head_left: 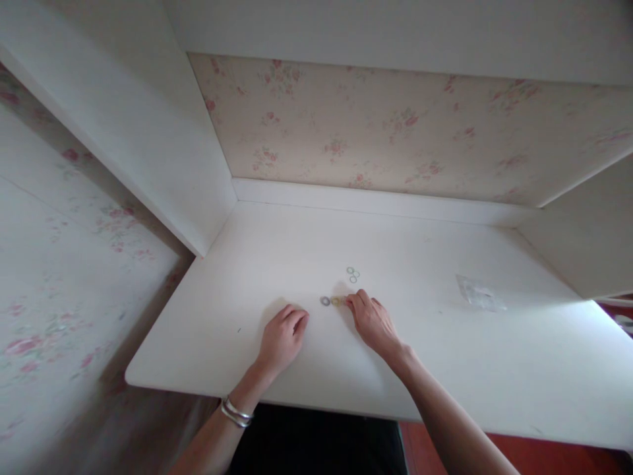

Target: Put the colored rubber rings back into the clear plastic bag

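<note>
My left hand [283, 338] rests on the white desk [445, 369] with its fingers curled under, holding nothing that I can see. My right hand [372, 321] lies flat a little to the right, its fingertips touching a small yellowish ring [335, 301]. A small grey ring [325, 301] sits just left of that one. Two tiny greenish rings [353, 274] lie close together a short way behind my right hand. A silver bangle [236, 412] is on my left wrist.
A small clear plastic bag [479, 293] lies on the desk to the right. White side panels [148, 132] flank the desk, and floral wallpaper [395, 132] covers the back wall. The desk's front edge is close to my body.
</note>
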The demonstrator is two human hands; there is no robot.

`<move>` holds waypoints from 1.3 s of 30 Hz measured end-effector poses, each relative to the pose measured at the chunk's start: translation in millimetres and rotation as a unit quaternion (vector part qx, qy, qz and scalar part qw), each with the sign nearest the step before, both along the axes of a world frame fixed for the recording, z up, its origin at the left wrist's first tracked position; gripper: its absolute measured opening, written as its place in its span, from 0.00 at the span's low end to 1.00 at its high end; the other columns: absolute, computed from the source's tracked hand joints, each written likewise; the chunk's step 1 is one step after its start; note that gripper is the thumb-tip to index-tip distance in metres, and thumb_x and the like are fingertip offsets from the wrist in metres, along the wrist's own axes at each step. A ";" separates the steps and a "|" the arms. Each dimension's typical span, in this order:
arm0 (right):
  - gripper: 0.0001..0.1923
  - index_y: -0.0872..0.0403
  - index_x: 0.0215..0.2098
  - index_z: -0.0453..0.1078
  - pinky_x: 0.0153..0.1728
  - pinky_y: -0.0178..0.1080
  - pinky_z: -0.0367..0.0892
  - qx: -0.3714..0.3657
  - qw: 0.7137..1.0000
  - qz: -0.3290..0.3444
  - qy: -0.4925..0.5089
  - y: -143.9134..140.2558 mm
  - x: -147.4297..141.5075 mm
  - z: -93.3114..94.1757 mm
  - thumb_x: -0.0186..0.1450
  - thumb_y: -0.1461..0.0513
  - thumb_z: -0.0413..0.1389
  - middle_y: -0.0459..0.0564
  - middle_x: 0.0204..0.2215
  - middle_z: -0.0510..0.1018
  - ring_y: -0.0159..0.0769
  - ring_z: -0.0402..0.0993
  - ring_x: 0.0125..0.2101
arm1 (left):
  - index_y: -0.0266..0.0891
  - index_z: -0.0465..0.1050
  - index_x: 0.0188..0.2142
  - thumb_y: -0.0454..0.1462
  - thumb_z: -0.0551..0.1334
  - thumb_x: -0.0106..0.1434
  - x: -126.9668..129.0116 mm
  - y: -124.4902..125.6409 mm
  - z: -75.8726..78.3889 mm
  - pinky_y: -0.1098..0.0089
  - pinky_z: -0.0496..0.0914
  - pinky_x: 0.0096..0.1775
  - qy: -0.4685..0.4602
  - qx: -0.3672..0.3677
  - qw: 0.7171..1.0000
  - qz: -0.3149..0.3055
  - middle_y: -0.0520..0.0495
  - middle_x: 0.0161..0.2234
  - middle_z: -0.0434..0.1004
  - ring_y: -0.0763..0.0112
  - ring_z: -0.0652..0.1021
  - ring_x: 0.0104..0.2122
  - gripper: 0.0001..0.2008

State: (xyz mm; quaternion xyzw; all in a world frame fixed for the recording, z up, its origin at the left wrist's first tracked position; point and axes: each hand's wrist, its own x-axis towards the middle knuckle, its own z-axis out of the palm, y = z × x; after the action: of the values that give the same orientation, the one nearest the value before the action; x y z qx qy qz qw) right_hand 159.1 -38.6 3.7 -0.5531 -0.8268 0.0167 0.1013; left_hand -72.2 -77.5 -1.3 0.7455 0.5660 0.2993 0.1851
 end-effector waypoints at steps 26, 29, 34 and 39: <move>0.13 0.53 0.36 0.71 0.33 0.35 0.60 -0.015 0.998 0.052 -0.012 7.1 0.5 8.2 0.69 0.62 0.44 0.49 0.32 0.73 0.34 0.68 0.32 | 0.41 0.72 0.36 0.37 0.52 0.67 -0.4 0.2 1.8 0.70 0.67 0.38 0.011 -0.022 1.000 -0.005 0.48 0.33 0.73 0.71 0.73 0.33 0.11; 0.13 0.53 0.37 0.71 0.33 0.35 0.60 -0.012 0.999 0.045 -0.015 7.0 0.0 6.6 0.69 0.61 0.45 0.49 0.32 0.73 0.34 0.68 0.32 | 0.41 0.72 0.36 0.37 0.52 0.67 -0.5 0.3 0.9 0.70 0.67 0.38 0.017 -0.026 0.999 -0.008 0.49 0.33 0.73 0.71 0.73 0.34 0.11; 0.13 0.52 0.37 0.72 0.34 0.35 0.60 0.000 0.999 0.043 0.000 7.8 0.2 7.4 0.69 0.60 0.45 0.49 0.31 0.73 0.34 0.68 0.33 | 0.41 0.72 0.37 0.37 0.52 0.67 -0.7 0.0 0.1 0.70 0.67 0.38 0.014 -0.027 1.000 -0.008 0.48 0.33 0.73 0.71 0.73 0.34 0.11; 0.13 0.51 0.38 0.72 0.34 0.35 0.59 0.003 0.999 0.047 0.022 8.2 1.6 11.6 0.69 0.60 0.45 0.49 0.31 0.73 0.34 0.67 0.33 | 0.41 0.72 0.37 0.37 0.52 0.67 -0.6 0.3 1.5 0.70 0.67 0.38 0.012 -0.025 1.000 -0.009 0.48 0.34 0.73 0.71 0.73 0.34 0.10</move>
State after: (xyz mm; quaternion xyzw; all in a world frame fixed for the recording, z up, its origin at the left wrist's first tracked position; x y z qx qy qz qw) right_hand 160.7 -30.4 15.3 -0.5131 -0.8493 0.0310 0.1200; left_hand -72.9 -77.2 0.2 0.7490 0.5693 0.2739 0.1995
